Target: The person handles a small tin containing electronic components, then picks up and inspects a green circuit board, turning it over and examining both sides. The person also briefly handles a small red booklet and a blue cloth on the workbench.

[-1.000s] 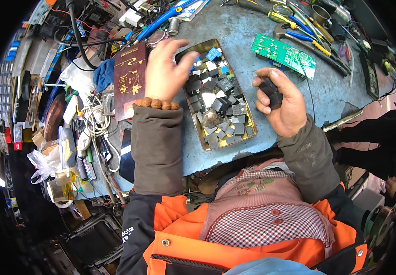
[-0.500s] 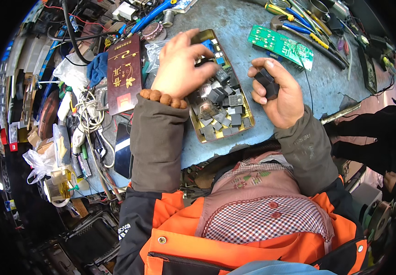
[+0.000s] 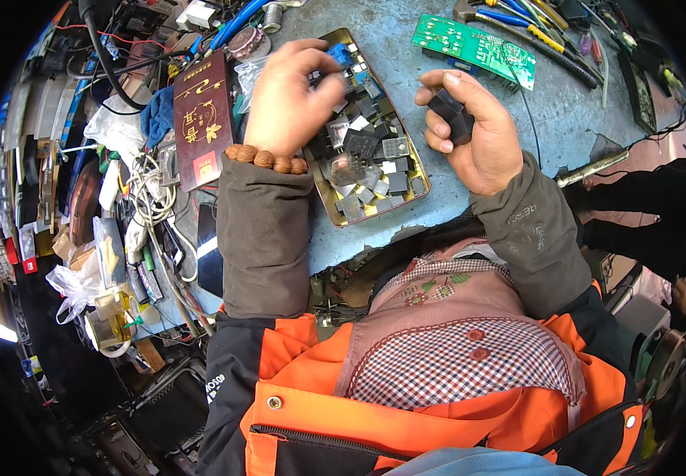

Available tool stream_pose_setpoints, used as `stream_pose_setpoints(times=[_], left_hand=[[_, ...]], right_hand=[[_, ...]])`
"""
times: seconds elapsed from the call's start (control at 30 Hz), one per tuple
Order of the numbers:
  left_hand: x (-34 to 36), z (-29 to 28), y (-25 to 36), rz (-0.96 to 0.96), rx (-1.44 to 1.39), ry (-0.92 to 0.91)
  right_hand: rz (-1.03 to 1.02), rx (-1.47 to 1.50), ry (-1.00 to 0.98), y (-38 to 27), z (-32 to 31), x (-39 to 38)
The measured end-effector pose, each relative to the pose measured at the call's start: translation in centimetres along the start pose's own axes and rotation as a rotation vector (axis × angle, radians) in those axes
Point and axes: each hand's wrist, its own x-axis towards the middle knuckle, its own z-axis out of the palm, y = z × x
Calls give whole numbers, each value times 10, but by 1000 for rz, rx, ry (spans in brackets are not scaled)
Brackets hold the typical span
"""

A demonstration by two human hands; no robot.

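My left hand [image 3: 291,99] hovers over the left side of an open metal tin [image 3: 424,190]. Its thumb and forefinger are bent and stand apart, with the tips slightly blurred; no held part can be seen. Small box-shaped electronic parts, mostly black and grey, fill the tin, with some blue ones [image 3: 341,55] at its far end. To the right of the tin, my right hand [image 3: 482,135] is closed around black box-shaped components [image 3: 452,117], seemingly two side by side. The fingers partly cover them.
A green circuit board [image 3: 474,49] lies beyond my right hand, with pliers and a hammer behind it. Left of the tin are a dark red box [image 3: 202,119], a phone [image 3: 209,254] and tangled cables [image 3: 152,190]. Another person's legs [image 3: 636,206] show at right.
The whole view has shifted, so bench things sit a little higher. My left thumb has bent in toward the forefinger over the tin. My right hand keeps its hold on the black components.
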Motion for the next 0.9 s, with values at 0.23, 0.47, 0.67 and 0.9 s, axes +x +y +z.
stream_pose_setpoints(times=[0.23, 0.47, 0.67, 0.9], left_hand=[[-3, -15, 14, 5, -192, -106], [-5, -19, 30, 148, -87, -410], [-3, -16, 5, -85, -70, -39], [-14, -19, 61, 220, -15, -376]], right_hand=[[2, -7, -4, -1, 1, 1], [-15, -17, -13, 0, -1, 1], [-13, -11, -22, 0, -1, 2], [-28, -30, 3, -1, 0, 0]])
